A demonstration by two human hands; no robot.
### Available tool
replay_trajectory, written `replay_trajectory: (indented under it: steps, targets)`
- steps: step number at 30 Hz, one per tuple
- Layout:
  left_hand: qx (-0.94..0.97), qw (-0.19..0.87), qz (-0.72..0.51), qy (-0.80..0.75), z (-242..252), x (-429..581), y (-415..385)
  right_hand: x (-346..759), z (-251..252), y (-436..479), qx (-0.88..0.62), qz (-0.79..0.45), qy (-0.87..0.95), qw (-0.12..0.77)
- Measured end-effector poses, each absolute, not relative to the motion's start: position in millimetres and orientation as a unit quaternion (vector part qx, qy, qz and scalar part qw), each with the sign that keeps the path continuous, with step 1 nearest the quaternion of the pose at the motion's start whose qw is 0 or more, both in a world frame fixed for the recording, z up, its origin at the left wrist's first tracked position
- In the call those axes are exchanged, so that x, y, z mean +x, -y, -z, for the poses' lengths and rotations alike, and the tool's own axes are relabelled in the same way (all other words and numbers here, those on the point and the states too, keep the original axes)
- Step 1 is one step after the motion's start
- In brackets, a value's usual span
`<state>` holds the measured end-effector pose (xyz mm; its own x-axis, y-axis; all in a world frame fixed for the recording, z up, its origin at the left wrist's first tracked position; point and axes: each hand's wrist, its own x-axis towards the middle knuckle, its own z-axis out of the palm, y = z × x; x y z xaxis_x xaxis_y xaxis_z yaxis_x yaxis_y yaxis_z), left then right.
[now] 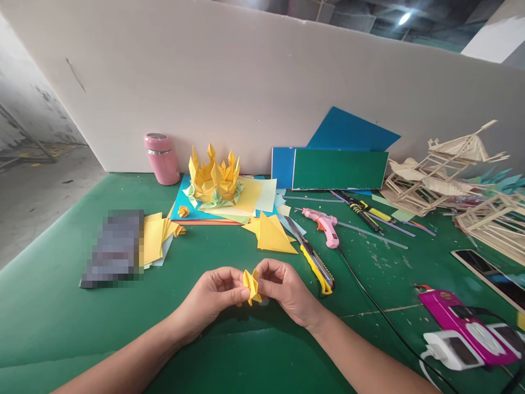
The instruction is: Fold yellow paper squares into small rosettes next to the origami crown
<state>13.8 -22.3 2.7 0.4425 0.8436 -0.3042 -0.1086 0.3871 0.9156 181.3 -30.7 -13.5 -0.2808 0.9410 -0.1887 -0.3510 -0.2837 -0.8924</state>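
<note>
Between my two hands is a small folded yellow paper piece [251, 287] with pointed flaps. My left hand [217, 293] pinches its left side between thumb and fingers. From the right, my right hand [287, 287] grips the other side the same way. Just beyond lie folded yellow paper sheets [273, 234]. A yellow and green origami crown [215, 183] stands on a stack of coloured paper [180, 210]. Beside the crown rests a small yellow paper bud [183, 211], and another folded yellow piece [179, 230] lies nearer.
Right of my hands are a yellow box cutter [318, 268] and a pink glue gun [326, 225] with its cord. Farther right are a magenta power strip [463, 323], a phone [492, 273] and wooden stick models [435, 175]. A pink flask [162, 158] stands at back left.
</note>
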Motion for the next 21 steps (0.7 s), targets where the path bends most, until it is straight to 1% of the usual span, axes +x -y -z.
replay_trajectory:
  steps: [7, 17, 19, 21]
  targets:
    - [0.443, 0.735, -0.327, -0.396, 3.9, 12.3, 21.6, 182.1, 11.4, 29.5, -0.389, -0.706, 0.39, 0.445]
    - [0.437, 0.748, -0.318, -0.386, 4.2, 10.0, 23.2, 184.9, 14.2, 33.1, -0.372, -0.716, 0.436, 0.398]
    - [0.448, 0.738, -0.316, -0.392, 4.1, 11.1, 23.6, 185.2, 15.0, 33.0, -0.368, -0.713, 0.451, 0.391]
    - [0.466, 0.711, -0.34, -0.402, 3.4, 13.3, 24.4, 185.2, 15.8, 32.9, -0.373, -0.69, 0.474, 0.399]
